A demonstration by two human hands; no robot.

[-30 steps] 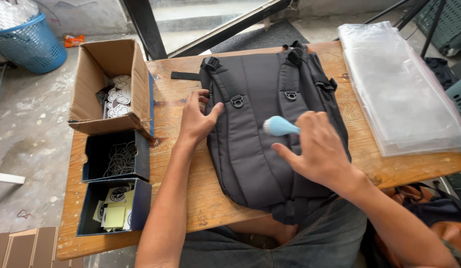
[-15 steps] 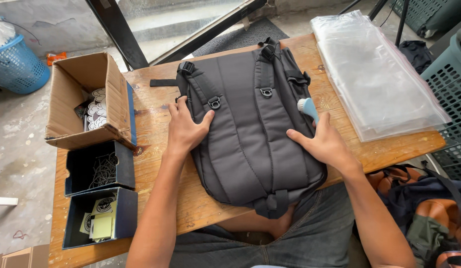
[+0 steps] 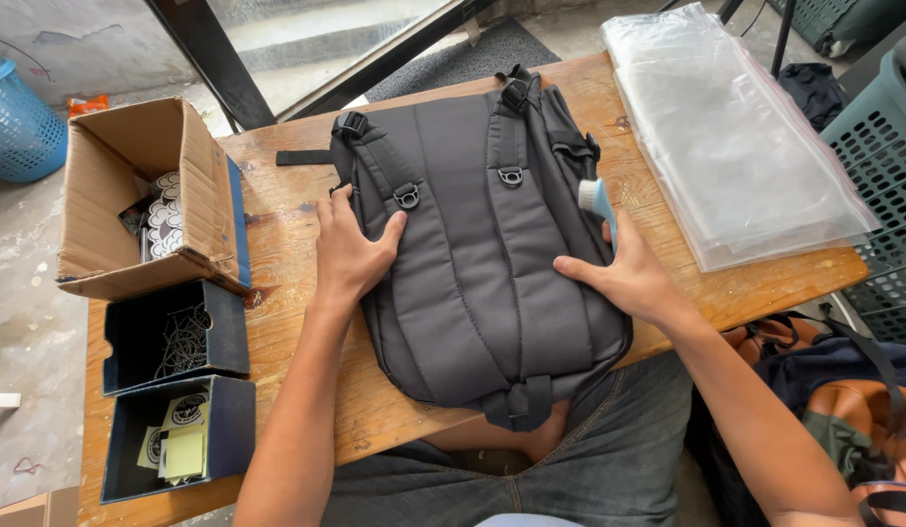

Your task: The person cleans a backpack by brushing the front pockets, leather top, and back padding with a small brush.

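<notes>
- Flat, left hand spread on the backpack's left edge.
- Right hand pinches a blue brush at its right edge.
- Bare table shows between backpack and box.

bare forearms, no sleeves in view, blue denim jeans on the lap.

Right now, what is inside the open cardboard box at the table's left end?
The cardboard box shows round black-and-white patterned pieces stacked against its right wall. Its floor and whatever lies beneath the pieces are hidden by the box walls and shadow.
</notes>
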